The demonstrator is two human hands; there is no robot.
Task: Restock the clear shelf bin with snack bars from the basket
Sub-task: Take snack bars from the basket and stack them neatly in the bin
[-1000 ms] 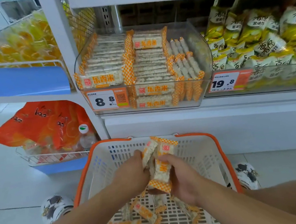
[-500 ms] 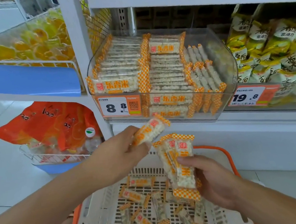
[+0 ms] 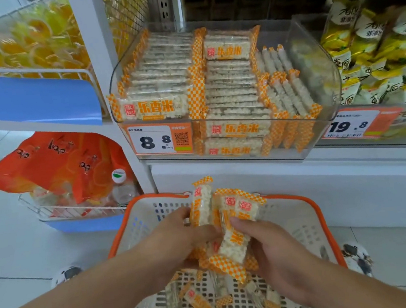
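Both hands meet over the basket [image 3: 314, 206], gathering a bunch of snack bars [image 3: 228, 224]. The right hand [image 3: 274, 250] has its thumb and fingers wrapped round several bars held roughly upright, checkered ends fanning out above and below. The left hand [image 3: 179, 237] grips one more bar at the left of the bunch, pressing it against the others.

From where I stand, the job now looks like squaring up that bundle before lifting it. It would go best if the left hand pushes its bar flush with the rest so all ends line up, then the right hand takes a firm hold round the middle. The crinkly wrappers look slippery, so a loose bar could slide out on the way up.

More loose bars [image 3: 201, 306] lie scattered on the basket floor below the hands, so plenty is left to move.

Above, the clear shelf bin [image 3: 324, 65] sits on the shelf, with two neat stacks at its left and middle and a thinner row standing on edge to the right. The open room at its right end seems the natural spot for this handful, set on edge to match.
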